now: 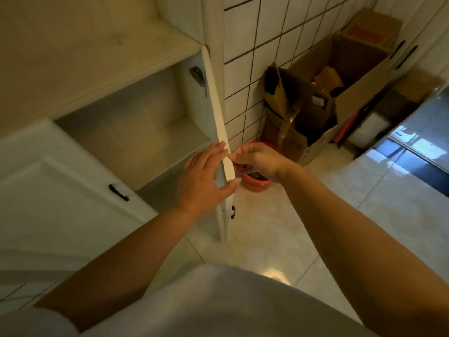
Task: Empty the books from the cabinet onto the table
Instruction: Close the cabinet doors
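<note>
- The cabinet (136, 132) is seen with its right-hand door (222, 132) swung wide, so that the door is viewed edge-on, its long axis running from about 12 o'clock down to 6 o'clock through the middle of the view.
- The left hand (202, 177) is laid flat and open against the inner face of the door, fingers spread toward 1 o'clock and the thumb hooked round the door's free edge; nothing else is held by it.
- The right hand (258, 160) is placed on the outer side of the same edge, at about 3 o'clock from the left hand, fingers curled and pinched toward the edge; whether anything is gripped cannot be told.
- No books are seen: the shelves (145, 139) visible through the opening, at 10 o'clock from the hands, look bare, and no table is in view.
- The task is judged to be at or near its end, with the door likely to be swung shut toward 9 o'clock; the left hand, lying on the hinge-ward inner face, would have to be withdrawn first.
- A red pot (258, 182) stands on the floor (303, 227) just behind the door.
</note>
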